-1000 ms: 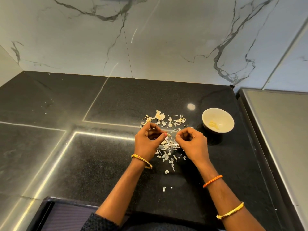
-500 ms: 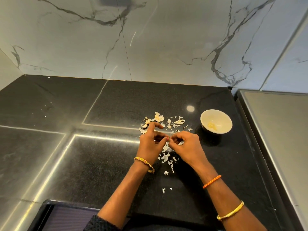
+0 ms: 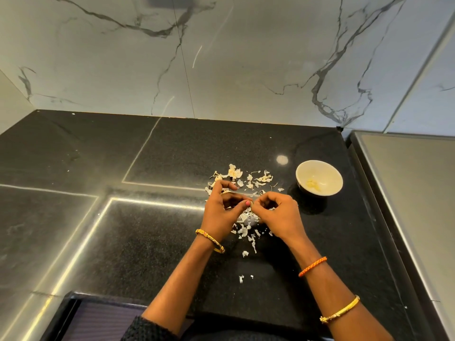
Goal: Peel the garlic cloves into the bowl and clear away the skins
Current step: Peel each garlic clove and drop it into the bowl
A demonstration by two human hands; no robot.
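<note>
1. Hands meet fingertip to fingertip above the skins: the left hand (image 3: 221, 210) and the right hand (image 3: 278, 217) both curl in and pinch a small piece between them, apparently a garlic clove (image 3: 251, 204), mostly hidden.
2. Skins (image 3: 246, 225) lie scattered on the dark surface (image 3: 147, 242) under and beyond the hands, left of the bowl.
3. Bowl (image 3: 319, 177), white, stands well right of the skins and holds a few pale peeled cloves (image 3: 313, 184).
4. Judging by this, peeling is partway; clearing the skins has not begun.
</note>
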